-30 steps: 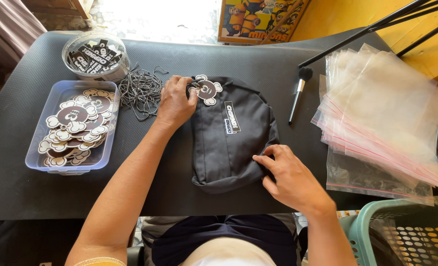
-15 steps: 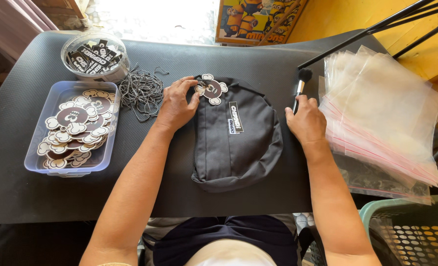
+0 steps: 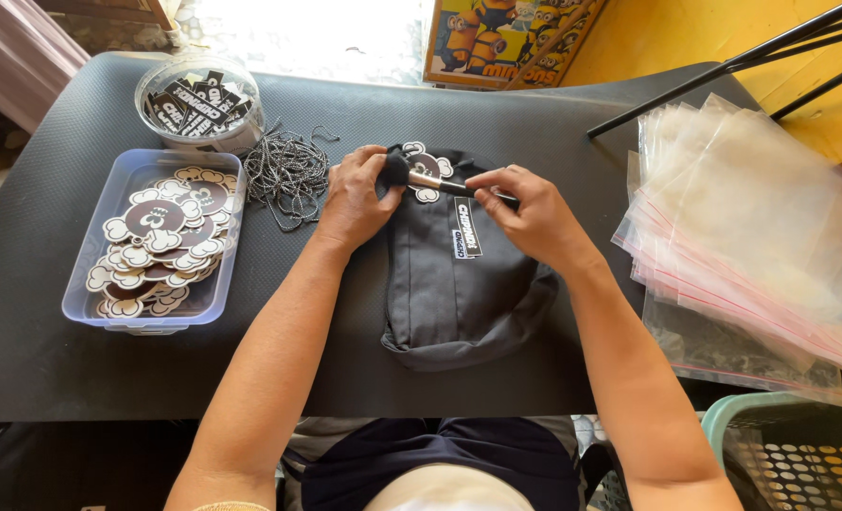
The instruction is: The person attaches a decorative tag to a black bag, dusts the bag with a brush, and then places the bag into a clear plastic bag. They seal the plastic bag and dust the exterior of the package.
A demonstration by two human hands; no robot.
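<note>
A black fabric pouch bag (image 3: 459, 284) lies on the black table mat (image 3: 80, 360) in front of me. A brown-and-white cartoon tag (image 3: 427, 168) sits at its top end. My right hand (image 3: 525, 213) holds a small black-bristled brush (image 3: 421, 178) by its handle, the bristles over the bag's top left corner. My left hand (image 3: 356, 197) rests on that corner, fingers curled beside the bristles.
A clear tray (image 3: 89, 284) of cartoon tags stands at left, a round clear tub (image 3: 198, 99) of black labels behind it, a pile of ball chains (image 3: 286, 172) beside them. Clear zip bags (image 3: 743, 237) are stacked at right. A green basket (image 3: 799, 449) sits at lower right.
My right hand went from the bag's lower edge to the brush lying at right, picked it up and brought it over the bag's top. The left hand stayed at the top.
</note>
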